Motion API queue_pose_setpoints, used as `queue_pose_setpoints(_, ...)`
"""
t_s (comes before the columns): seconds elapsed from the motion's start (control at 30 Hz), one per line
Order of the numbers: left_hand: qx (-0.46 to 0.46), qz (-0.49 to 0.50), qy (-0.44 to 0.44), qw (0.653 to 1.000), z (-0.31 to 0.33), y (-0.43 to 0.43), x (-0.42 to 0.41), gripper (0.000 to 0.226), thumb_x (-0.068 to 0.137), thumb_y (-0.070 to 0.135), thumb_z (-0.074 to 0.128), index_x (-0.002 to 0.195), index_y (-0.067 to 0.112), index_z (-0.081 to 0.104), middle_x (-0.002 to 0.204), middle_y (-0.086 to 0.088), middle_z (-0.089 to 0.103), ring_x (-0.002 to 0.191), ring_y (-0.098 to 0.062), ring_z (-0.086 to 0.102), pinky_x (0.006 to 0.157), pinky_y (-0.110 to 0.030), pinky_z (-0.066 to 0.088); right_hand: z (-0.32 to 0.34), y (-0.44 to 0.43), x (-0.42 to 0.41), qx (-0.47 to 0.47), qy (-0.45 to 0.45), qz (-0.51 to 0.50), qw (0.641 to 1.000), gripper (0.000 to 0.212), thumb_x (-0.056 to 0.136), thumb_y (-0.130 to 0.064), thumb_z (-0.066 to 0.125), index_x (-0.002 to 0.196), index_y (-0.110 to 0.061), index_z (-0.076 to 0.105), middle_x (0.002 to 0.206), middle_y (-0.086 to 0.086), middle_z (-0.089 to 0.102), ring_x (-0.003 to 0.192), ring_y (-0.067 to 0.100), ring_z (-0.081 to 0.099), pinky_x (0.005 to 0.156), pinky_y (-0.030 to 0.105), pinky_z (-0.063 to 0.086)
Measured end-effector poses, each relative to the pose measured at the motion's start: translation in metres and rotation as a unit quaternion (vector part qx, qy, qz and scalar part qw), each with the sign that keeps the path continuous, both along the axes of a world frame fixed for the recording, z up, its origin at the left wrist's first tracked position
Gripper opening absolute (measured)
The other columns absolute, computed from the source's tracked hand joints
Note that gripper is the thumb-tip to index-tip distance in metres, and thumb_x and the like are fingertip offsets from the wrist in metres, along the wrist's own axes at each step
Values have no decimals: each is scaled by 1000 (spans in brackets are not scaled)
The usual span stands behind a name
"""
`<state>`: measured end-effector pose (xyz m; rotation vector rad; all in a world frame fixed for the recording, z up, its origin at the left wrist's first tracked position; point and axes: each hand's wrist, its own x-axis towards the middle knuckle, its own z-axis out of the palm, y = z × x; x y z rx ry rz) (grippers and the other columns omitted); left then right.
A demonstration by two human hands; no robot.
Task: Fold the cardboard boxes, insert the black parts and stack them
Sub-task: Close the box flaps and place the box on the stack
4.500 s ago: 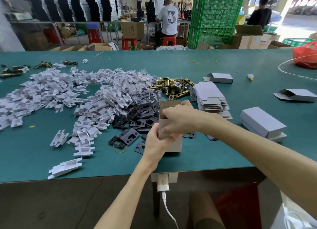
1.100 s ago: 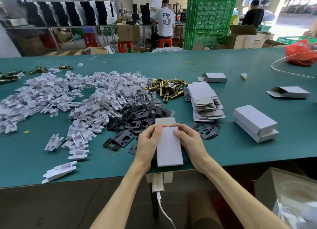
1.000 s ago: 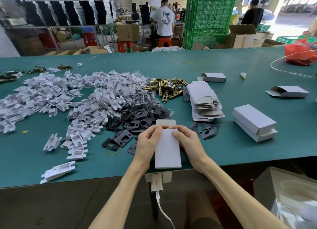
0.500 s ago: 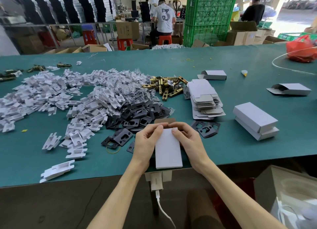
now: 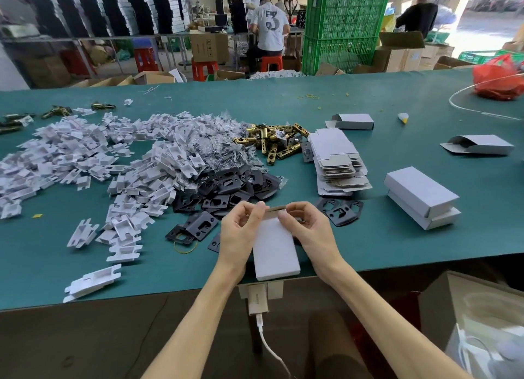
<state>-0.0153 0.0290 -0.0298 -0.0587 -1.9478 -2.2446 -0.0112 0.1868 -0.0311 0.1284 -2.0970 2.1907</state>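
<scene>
Bright, even daylight; wide-angle edge distortion

Beyond your fingers point(image 5: 300, 208), brass latches point(image 5: 279, 144) are lying heaped; to their left, white plastic inserts point(image 5: 85, 157) are sprawling.

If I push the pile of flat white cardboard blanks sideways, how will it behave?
The pile of flat white cardboard blanks looks fanned and uneven, so it probably shears apart. The sheets look thin, likely light and bendy.

white box point(image 5: 275, 248), teal table point(image 5: 397, 242)
</scene>
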Motion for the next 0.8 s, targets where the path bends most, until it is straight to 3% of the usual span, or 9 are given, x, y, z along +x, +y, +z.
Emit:
queue_pose_setpoints(0.1,30,45,-8,999,-1,-2,-1,15,99,27,70,91,14,67,92,-12,67,82,-27,62,75,-52,53,1,-2,0,47,-10,48,998,39,86,-41,79,117,-24,64,110,-9,70,100,2,68,79,19,54)
queue_pose_setpoints(0.23,53,87,-16,995,-1,0,-4,6,100,16,67,104,11,69,103,-8,74,93,-20,68,92,-53,55,3,-5,1,111,-30,125,985,61,82,-41,79,135,-34,50,117,-6,69,101,8,70,88,31,59)
queue_pose_setpoints(0.3,49,76,-18,996,-2,0,-3,9,102,15,64,106,11,71,103,-5,76,94,-23,69,89,-54,56,4,-5,2,107,-25,124,986,60,87,-35,79,138,-33,49,114,-4,70,100,11,71,89,37,60)
queue_pose_setpoints(0.4,14,44,-20,999,-4,0,-3,14,104,16,61,104,17,76,97,-7,77,83,-25,69,72,-46,58,5,-2,3,57,-23,114,992,55,91,-24,77,141,-26,54,115,2,73,101,19,72,87,42,61)
queue_pose_setpoints(0.53,-24,16,0,1000,-4,2,-3,14,101,22,65,101,27,79,96,-4,77,78,-14,65,63,-25,54,8,3,5,-39,-36,111,992,48,91,-15,74,136,-23,61,116,4,75,99,22,72,80,33,60)
queue_pose_setpoints(0.67,6,23,-15,1000,-5,1,-4,19,90,37,66,99,32,82,95,-4,78,78,-14,63,66,-30,52,8,3,6,-52,-65,74,994,47,81,-21,84,121,-15,61,109,9,76,98,31,73,81,42,59)
queue_pose_setpoints(0.8,36,49,-22,998,-6,0,-4,17,89,35,68,95,32,83,92,-2,78,79,-14,62,70,-32,51,12,4,7,-59,-66,71,994,32,75,-24,85,102,-16,70,103,8,77,87,22,73,72,31,58)
